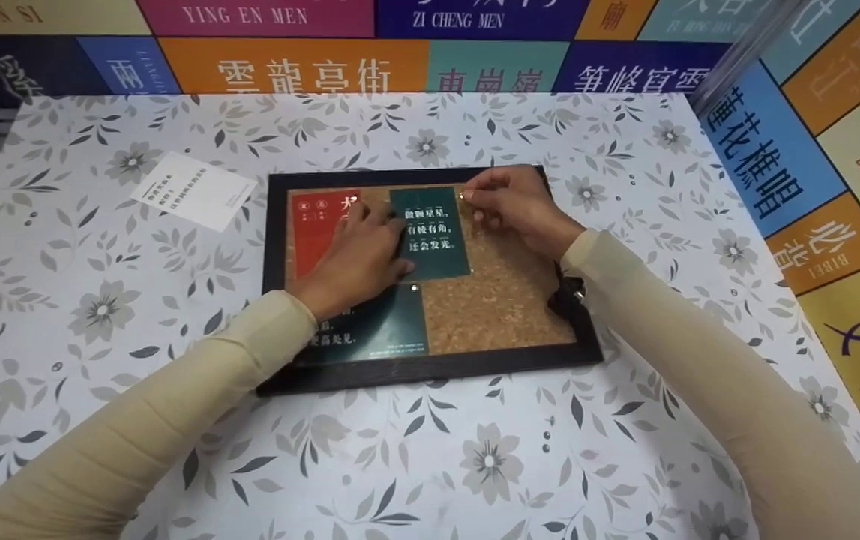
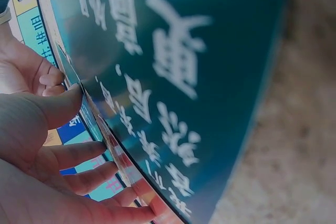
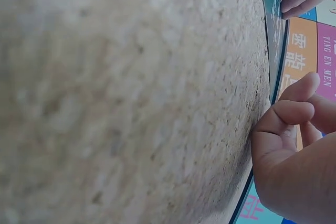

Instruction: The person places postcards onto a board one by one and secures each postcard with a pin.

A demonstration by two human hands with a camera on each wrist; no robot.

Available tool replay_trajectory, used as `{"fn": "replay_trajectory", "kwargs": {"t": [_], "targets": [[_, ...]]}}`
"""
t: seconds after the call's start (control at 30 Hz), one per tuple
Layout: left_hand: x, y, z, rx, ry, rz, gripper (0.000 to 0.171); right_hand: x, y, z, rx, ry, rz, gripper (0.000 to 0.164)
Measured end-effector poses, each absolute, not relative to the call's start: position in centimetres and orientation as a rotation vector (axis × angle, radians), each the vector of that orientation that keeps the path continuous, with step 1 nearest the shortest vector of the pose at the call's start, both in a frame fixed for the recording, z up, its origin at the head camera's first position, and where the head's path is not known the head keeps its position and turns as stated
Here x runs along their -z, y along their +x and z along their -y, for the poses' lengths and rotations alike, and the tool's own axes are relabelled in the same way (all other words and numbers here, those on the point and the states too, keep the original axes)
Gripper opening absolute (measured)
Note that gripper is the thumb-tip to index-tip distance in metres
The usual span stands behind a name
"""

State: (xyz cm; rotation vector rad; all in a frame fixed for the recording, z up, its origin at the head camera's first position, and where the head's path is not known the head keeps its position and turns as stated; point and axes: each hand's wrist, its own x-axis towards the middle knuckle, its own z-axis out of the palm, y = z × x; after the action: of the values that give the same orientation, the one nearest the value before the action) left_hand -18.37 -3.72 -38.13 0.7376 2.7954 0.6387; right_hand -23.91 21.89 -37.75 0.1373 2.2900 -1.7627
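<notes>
A black-framed cork board (image 1: 504,307) lies on the table with three cards on it. My left hand (image 1: 358,251) rests with spread fingers across the red card (image 1: 310,244) and the left edge of the small green card (image 1: 433,262). At that green card's top right corner, my right hand (image 1: 521,206) pinches a small shiny pushpin (image 1: 462,196) between thumb and index finger. The pin is hidden in the right wrist view, where the fingertips (image 3: 299,111) meet. A larger dark green card (image 1: 400,322) lies below, with another pin (image 1: 415,287) at its top right corner.
A white card (image 1: 193,191) with printed text lies on the floral tablecloth (image 1: 489,450), left of the board. Colourful lettered panels (image 1: 287,67) stand behind the table and along its right side. A small black device (image 1: 568,300) sits by the right cuff.
</notes>
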Motion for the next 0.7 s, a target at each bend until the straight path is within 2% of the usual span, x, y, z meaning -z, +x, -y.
{"fn": "replay_trajectory", "kwargs": {"t": [0.33,0.57,0.7], "targets": [[38.1,-18.5,3.6,-0.643,0.695,-2.770,0.069,38.0,-24.8,-21.3,1.841,0.140,-2.250,0.010],[38.2,-18.3,3.8,-0.655,0.740,-2.806,0.059,38.2,-25.3,-21.0,1.759,0.150,-2.297,0.010],[38.2,-18.4,3.7,-0.657,0.728,-2.796,0.061,38.2,-25.6,-20.8,1.717,0.181,-2.323,0.010]]}}
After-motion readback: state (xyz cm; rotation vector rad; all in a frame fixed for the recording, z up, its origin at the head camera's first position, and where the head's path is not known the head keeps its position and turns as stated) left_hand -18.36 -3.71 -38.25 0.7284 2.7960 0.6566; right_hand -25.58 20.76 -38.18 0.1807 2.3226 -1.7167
